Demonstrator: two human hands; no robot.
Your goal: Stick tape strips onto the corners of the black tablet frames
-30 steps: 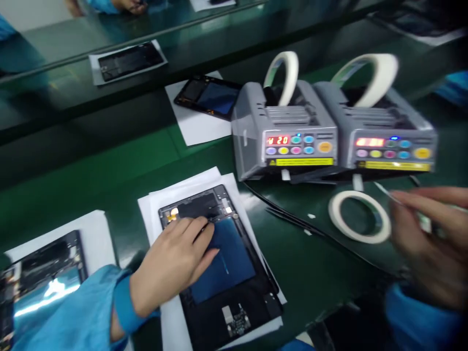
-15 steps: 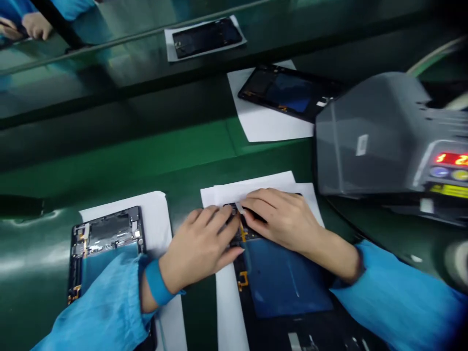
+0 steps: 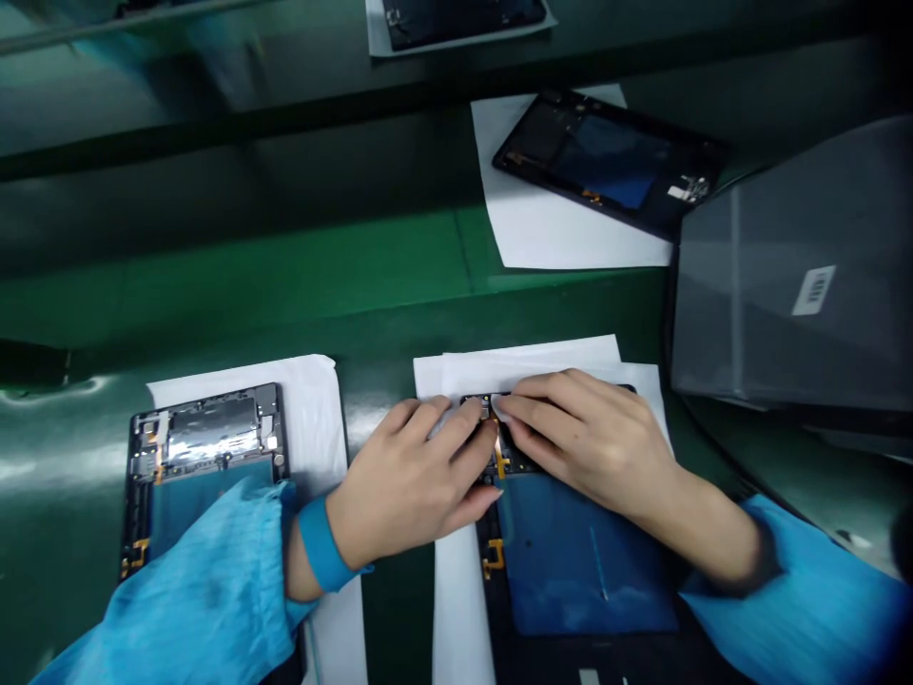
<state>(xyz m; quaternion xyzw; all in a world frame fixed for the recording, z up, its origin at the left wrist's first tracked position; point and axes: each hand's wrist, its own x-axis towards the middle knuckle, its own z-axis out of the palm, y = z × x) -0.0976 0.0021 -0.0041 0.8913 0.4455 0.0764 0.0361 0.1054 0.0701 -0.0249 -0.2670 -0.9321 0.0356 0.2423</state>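
Note:
An opened tablet (image 3: 571, 561) with a blue battery lies on white paper (image 3: 528, 357) in front of me. My left hand (image 3: 417, 476) rests on its top left corner, fingers stretched toward a small part near the upper edge. My right hand (image 3: 585, 438) lies over the top edge, fingers flat and pressing a small pale strip of tape against the same spot. The fingertips of both hands meet there. What lies under the fingers is hidden.
A second opened tablet (image 3: 203, 457) lies on paper at the left, partly under my left sleeve. A third tablet (image 3: 613, 162) lies on paper farther back. A grey tape dispenser (image 3: 791, 276) stands at the right. Another tablet (image 3: 456, 14) sits beyond a rail.
My right hand came from the tape roll at the right to the tablet's top edge and joined the left hand. The view has swung left and closer, and the dispenser fronts have left view.

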